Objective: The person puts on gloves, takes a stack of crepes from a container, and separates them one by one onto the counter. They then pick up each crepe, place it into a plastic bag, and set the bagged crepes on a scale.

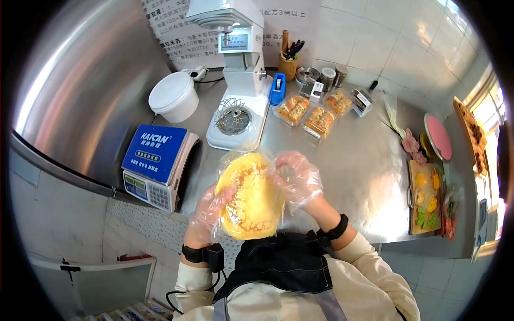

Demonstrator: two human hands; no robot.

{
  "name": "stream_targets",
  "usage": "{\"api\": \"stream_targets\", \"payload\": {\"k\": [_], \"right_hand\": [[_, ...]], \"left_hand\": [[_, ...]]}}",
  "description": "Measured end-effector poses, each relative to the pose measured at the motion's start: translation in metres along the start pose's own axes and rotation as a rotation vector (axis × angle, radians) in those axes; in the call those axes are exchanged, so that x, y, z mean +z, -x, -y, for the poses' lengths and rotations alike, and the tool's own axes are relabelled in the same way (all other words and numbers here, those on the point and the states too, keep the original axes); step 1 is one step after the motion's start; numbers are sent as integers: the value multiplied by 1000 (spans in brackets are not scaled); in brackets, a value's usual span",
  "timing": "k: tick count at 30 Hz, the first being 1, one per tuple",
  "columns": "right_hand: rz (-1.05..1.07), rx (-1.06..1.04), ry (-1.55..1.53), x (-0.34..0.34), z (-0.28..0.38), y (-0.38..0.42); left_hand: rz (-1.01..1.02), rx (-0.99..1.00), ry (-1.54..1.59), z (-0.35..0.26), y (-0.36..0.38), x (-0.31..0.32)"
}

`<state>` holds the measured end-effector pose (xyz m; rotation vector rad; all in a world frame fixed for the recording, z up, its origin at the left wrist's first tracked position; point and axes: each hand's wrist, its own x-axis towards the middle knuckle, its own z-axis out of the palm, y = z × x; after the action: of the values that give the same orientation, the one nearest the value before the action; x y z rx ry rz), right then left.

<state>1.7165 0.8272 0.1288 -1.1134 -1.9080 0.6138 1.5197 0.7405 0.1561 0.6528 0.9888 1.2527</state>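
Close in front of my body, above the counter's front edge, is a yellow pancake-like round (247, 198) with a brown mottled surface, inside a clear plastic bag (278, 209). My left hand (212, 207), in a clear plastic glove, grips its left side with the thumb lying over the front. Also gloved, my right hand (297, 179) is closed at the upper right edge of the bag, fingers curled in a pinch. The fingers behind the bag are hidden.
Left on the steel counter (348, 179) are a blue-topped scale (155, 152) and a white bucket (174, 97). A white stand mixer (243, 80) stands behind. Wrapped breads (320, 122) lie right of it. Far right is a tray of cut-out pieces (425, 198).
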Motion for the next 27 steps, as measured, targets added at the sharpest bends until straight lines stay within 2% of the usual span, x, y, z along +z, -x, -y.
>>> {"api": "stream_targets", "payload": {"k": [4, 6, 7, 9, 10, 12, 14, 15, 17, 19, 21, 23, 25, 27], "right_hand": [[-3, -26, 154, -1, -6, -14], [185, 166, 199, -16, -15, -31], [187, 165, 199, -23, -18, -41], [419, -73, 92, -39, -27, -63], [460, -38, -282, -40, -36, -72], [509, -59, -243, -48, -34, -84], [638, -108, -177, -61, -23, -102], [639, -110, -177, -67, -30, -107], [325, -87, -722, -79, -50, -112], [-94, -252, -733, -99, -26, -94], [-84, -265, -112, -126, -34, -66], [-177, -563, -58, -111, -10, -27], [-163, -243, -728, -55, -6, 7], [80, -220, -197, -40, -5, 9]], "left_hand": [[2, 29, -68, -9, 6, 5], [-50, 20, -95, -15, 15, 8], [-52, 21, -94, -15, 14, 3], [63, -65, -120, -14, 11, -11], [71, -67, -120, -16, 10, -13], [125, -56, -339, -21, 8, -17], [153, -36, -331, -14, 1, -32], [176, -24, -327, -11, 0, -37], [154, -13, -317, -14, 3, -36], [118, 17, -298, -20, 5, -34], [154, -49, -289, -27, 10, -31], [160, -87, -370, -35, 10, -26], [186, -142, -459, -36, 4, -25], [319, -81, -664, -34, -7, -28]]}}
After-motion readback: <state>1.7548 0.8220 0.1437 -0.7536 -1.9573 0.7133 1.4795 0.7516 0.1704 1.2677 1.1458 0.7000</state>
